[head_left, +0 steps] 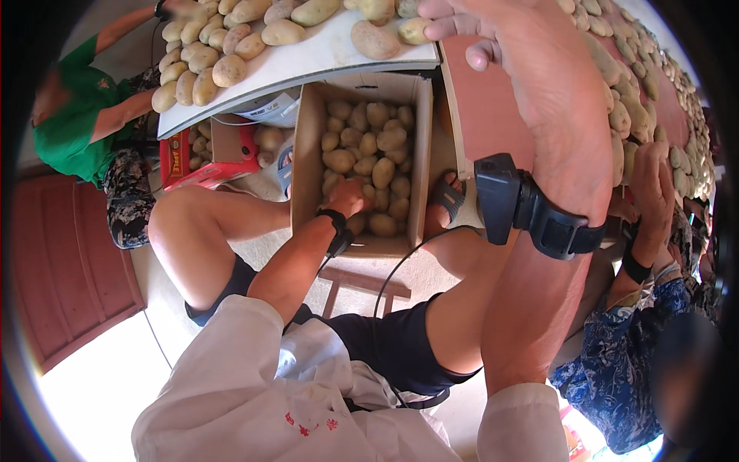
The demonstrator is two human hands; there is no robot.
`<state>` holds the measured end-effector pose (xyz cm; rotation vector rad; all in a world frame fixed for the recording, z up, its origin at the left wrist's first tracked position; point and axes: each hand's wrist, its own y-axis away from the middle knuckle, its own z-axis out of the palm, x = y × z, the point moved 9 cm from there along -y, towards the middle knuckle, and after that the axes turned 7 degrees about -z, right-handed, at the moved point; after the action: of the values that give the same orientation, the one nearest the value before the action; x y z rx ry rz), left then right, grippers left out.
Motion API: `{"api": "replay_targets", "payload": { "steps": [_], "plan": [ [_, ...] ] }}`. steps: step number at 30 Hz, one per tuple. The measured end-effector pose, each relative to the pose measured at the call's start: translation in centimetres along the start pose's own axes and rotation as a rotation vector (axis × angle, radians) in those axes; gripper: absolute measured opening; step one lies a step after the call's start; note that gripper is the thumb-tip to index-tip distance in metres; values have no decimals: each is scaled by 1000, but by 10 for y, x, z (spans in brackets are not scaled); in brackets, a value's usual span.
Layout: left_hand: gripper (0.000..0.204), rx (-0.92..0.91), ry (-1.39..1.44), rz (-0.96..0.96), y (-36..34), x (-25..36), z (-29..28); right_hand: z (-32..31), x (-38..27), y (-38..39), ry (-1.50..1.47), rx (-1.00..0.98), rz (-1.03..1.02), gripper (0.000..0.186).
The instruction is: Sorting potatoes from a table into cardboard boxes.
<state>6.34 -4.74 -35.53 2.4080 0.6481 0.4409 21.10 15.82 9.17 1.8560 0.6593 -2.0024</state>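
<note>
My left hand [349, 198] reaches down into an open cardboard box [306, 146] between my legs, its fingers among the potatoes [382, 173]. Those fingertips are partly hidden, so I cannot tell if they grip one. My right hand [531, 69] is raised over the corner where the white tabletop [323, 58] meets a reddish-brown one [486, 104]. Its fingers are apart and point left, with no potato seen in them. Right by its fingertips lies a yellowish potato [414, 31], and a larger potato [375, 40] sits just left of that.
Many potatoes [204, 58] cover the white table's far left, and more [631, 115] spread along the right. A red carton [231, 150] of potatoes stands under the table. One person in green [92, 115] is at left, another in a blue patterned garment [616, 369] at right.
</note>
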Motion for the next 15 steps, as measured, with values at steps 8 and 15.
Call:
{"api": "replay_targets", "payload": {
  "steps": [8,15],
  "plan": [
    [71,-36,303,61,11,-23,-4,4,-7,-1,-13,51,24,26],
    [57,-340,1205,-43,87,1,-68,19,0,-15,194,-37,-49,32]
  ]
}}
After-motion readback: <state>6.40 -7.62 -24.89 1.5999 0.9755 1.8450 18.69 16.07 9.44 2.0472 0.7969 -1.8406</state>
